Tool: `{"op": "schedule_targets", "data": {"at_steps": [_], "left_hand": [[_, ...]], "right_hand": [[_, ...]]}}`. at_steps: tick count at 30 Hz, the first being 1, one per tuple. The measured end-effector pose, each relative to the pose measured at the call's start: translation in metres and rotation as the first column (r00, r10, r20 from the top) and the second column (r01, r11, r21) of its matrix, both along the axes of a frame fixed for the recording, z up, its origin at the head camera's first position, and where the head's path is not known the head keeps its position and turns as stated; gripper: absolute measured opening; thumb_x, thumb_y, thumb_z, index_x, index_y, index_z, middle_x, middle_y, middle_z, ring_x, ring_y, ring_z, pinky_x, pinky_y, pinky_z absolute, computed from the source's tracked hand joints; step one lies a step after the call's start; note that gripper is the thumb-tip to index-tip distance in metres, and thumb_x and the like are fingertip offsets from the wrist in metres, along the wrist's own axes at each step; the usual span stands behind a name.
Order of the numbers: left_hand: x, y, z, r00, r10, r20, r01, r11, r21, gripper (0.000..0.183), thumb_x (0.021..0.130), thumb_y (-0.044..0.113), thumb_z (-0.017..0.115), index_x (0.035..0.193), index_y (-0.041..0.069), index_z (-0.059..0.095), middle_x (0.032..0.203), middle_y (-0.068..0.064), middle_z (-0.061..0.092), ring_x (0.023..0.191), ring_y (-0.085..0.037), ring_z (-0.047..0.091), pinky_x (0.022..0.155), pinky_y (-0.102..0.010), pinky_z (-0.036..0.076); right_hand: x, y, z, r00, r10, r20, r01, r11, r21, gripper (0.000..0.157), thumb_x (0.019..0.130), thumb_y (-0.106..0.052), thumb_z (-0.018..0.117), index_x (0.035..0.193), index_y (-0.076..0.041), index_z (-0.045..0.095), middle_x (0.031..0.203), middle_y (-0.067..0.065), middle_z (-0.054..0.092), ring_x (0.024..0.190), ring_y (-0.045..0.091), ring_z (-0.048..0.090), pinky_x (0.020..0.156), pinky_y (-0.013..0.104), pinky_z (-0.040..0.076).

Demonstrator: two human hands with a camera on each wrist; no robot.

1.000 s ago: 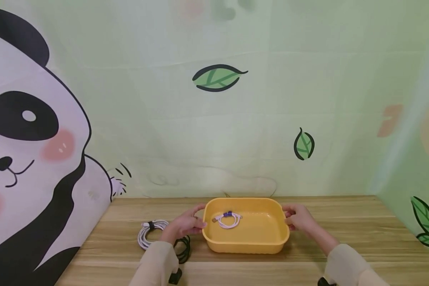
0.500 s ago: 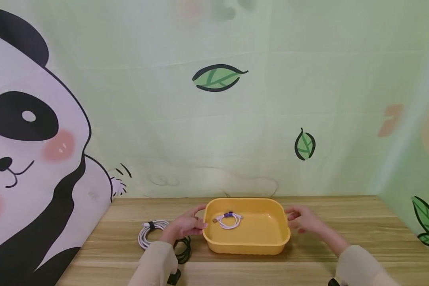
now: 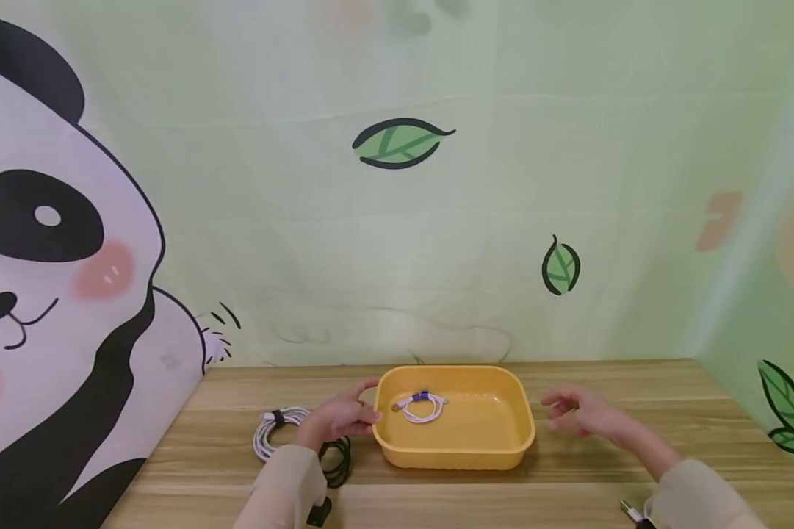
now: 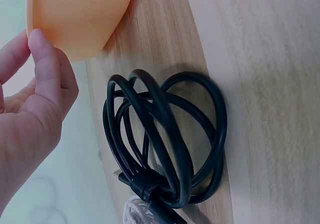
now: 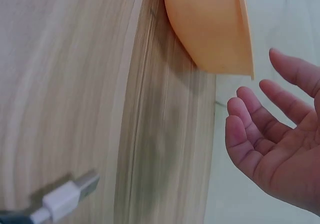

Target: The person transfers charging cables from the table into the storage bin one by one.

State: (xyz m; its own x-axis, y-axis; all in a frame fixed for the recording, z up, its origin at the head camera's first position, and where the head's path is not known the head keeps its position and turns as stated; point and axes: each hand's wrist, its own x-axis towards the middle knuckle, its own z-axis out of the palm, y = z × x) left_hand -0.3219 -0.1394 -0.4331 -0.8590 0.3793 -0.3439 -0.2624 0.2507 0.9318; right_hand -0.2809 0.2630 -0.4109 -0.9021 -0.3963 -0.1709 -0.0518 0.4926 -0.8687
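A yellow plastic basin (image 3: pixel 452 459) stands on the wooden table. Inside it, toward the left, lies a small coiled white USB cable (image 3: pixel 423 419) with a purple tie. My left hand (image 3: pixel 344 415) holds the basin's left rim, its thumb and fingers at the edge; the left wrist view shows a fingertip on the rim. My right hand (image 3: pixel 585 411) is off the basin, a little to its right, with loosely bent fingers and nothing in them. Beside my left wrist lie a black coiled cable (image 4: pixel 170 119) and a pale grey coiled cable (image 3: pixel 264 437), each with a black strap.
A white USB plug (image 5: pixel 62 199) with a metal tip lies on the table (image 3: pixel 588 470) by my right sleeve. A black object (image 3: pixel 319 512) shows beside my left sleeve. A panda-printed cloth backdrop (image 3: pixel 397 257) rises behind the table.
My right hand has let go of the basin's right rim and moved away to the right. The USB plug by the right sleeve has come into view. The left hand stays at the rim.
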Motion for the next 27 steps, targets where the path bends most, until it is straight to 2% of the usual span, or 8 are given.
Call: {"op": "schedule_targets", "data": {"at_steps": [11,19,27], "left_hand": [[-0.001,-0.001,-0.003,1.000,0.004,0.004,-0.004,1.000,0.011,0.066,0.083,-0.003,0.053,0.138,0.014,0.021,0.078,-0.003,0.051,0.064,-0.011,0.051,0.060,-0.021,0.047],[0.000,0.000,-0.001,1.000,0.007,0.002,-0.007,1.000,0.011,0.066,0.083,-0.003,0.053,0.138,0.014,0.021,0.078,-0.003,0.050,0.064,-0.011,0.051,0.060,-0.021,0.047],[-0.001,-0.001,-0.002,1.000,0.003,0.006,-0.003,1.000,0.014,0.067,0.083,-0.003,0.053,0.138,0.014,0.021,0.078,-0.003,0.050,0.064,-0.011,0.050,0.059,-0.021,0.047]], "right_hand": [[0.008,0.020,0.000,0.998,0.066,0.019,-0.066,0.998,-0.003,0.057,0.079,-0.020,0.062,0.122,0.011,0.040,0.104,0.017,0.054,0.086,0.015,0.050,0.062,0.031,0.044],[0.012,0.035,-0.002,0.997,0.067,0.037,-0.067,0.998,-0.012,0.058,0.081,-0.020,0.061,0.125,0.011,0.037,0.108,0.020,0.052,0.089,0.015,0.050,0.066,0.034,0.045],[0.016,0.050,-0.009,0.996,0.086,0.041,-0.084,0.996,-0.029,0.055,0.083,-0.017,0.057,0.124,0.013,0.036,0.108,0.017,0.053,0.086,0.007,0.052,0.063,0.031,0.045]]}}
